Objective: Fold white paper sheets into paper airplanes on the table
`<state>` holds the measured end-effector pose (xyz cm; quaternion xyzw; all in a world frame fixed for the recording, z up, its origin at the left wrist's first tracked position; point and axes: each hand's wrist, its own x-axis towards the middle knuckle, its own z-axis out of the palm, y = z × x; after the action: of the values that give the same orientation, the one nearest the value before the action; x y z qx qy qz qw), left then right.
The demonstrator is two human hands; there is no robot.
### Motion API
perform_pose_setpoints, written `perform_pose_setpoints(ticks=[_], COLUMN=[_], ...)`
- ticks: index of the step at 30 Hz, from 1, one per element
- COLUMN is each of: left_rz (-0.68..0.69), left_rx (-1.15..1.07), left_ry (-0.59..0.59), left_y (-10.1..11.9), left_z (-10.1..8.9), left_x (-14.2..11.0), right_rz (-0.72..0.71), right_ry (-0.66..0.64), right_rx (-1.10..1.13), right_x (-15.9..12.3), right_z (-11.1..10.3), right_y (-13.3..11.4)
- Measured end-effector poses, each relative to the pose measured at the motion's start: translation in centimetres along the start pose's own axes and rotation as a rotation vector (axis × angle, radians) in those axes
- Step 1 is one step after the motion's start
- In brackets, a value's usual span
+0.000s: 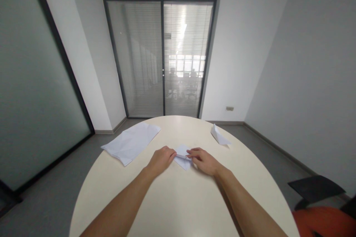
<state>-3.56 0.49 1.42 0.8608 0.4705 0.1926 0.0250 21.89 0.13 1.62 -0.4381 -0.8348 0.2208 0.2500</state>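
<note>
A small folded sheet of white paper (183,162) lies on the pale round table (178,200) between my two hands. My left hand (162,159) is closed on its left edge, thumb and fingers pressed together there. At the right edge, my right hand (202,160) has its thumb and fingers pinched on the paper near a raised fold. My fingers cover both side edges of the sheet.
White paper sheets (133,140) lie at the table's far left. A folded white paper piece (219,136) stands near the far right edge. An orange and black chair (325,218) is beside the table at lower right. Beyond are glass doors (162,59).
</note>
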Motion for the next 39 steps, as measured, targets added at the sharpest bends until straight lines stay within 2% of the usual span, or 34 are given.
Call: perform_pose_setpoints(ticks=[5, 12, 17, 28, 39], left_rz=[-0.05, -0.046, -0.081, -0.13, -0.14], left_rx=[-0.009, -0.012, -0.024, -0.018, 0.019], left_ry=[0.008, 0.037, 0.038, 0.058, 0.066], left_y=[0.1, -0.1, -0.2, 0.3, 0.4], left_z=[-0.2, 0.1, 0.4, 0.6, 0.8], left_x=[0.0, 0.1, 0.2, 0.2, 0.1], right_rz=[0.016, -0.025, 0.053, 0.144, 0.012], right_ry=[-0.009, 0.042, 0.12, 0.168, 0.146], right_rx=[-0.029, -0.146, -0.219, -0.101, -0.141], right_x=[0.0, 0.1, 0.4, 0.5, 0.7], right_z=[-0.3, -0.6, -0.3, -0.1, 0.6], right_y=[-0.4, -0.9, -0.2, 0.4, 1.2])
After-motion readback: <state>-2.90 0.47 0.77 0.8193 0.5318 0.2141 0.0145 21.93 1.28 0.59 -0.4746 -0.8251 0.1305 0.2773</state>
